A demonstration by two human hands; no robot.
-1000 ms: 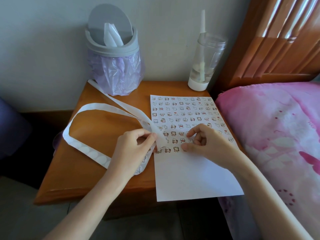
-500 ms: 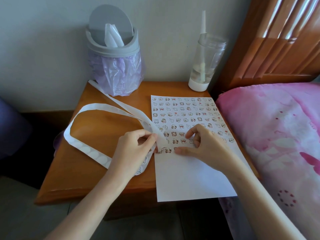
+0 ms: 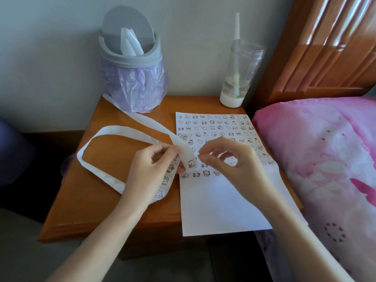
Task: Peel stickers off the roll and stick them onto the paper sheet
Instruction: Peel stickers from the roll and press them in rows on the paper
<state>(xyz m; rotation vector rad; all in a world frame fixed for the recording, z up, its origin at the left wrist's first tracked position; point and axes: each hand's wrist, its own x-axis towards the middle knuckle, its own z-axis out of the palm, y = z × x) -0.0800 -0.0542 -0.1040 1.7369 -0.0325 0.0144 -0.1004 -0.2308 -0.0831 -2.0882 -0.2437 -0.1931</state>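
Sticker tear: the next sticker [image 3: 191, 163] sits on the bend of the sticker strip [image 3: 122, 131]; if a nail catches only its corner, I judge it could rip or curl onto itself
Strip slack: the strip loops loose across the worktop [image 3: 91, 200]; a hard pull could drag the loop along or twist it
Row drift: the paper sheet [image 3: 221, 202] carries tidy rows down to about its middle, the last one short; a hurried placement could land crooked or overlap a neighbour
Sheet slide: its near edge reaches past the worktop's front and nothing pins it, so a sideways press could shift it towards the bed [image 3: 325, 159]
Left hand [image 3: 149, 171]: raised at the sheet's left edge, thumb and fingers curled round the strip, bending it so the sticker faces the other hand
Right hand [image 3: 232, 165]: hovering above the sheet, thumb and forefinger curled into a ring, tips almost meeting just beside the sticker, other fingers loosely bent; nothing shows between the tips
Places: strip in the left hand, sheet flat on the worktop's right half beside the bed
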